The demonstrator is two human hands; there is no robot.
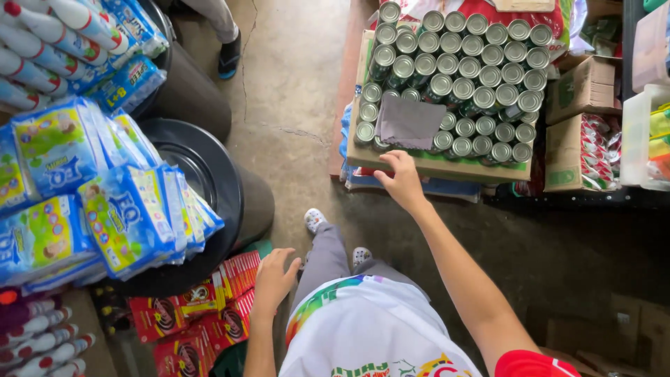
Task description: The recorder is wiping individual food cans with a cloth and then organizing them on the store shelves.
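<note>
The right hand reaches forward, fingers loosely curled and palm down, resting on the near edge of a cardboard tray; it pinches nothing that can be seen, touching the tray's rim rather than clasping it. Just beyond the fingertips, at twelve o'clock, a grey cloth lies flat and limp over several tins, soft against the hard metal beneath. The tins stand upright in tight rows, their round silvery lids ringed and shiny, packed shoulder to shoulder so the shallow tray keeps them from tipping.

The left hand hangs open at about seven o'clock from the right one, fingers spread and empty, hovering near red flat packets stacked on edge low down. At nine to ten o'clock, plump blue plastic packs, glossy and crinkled, are piled over a black round bin. Brown cardboard boxes sit at two o'clock of the tray. The floor is bare, cracked concrete.
</note>
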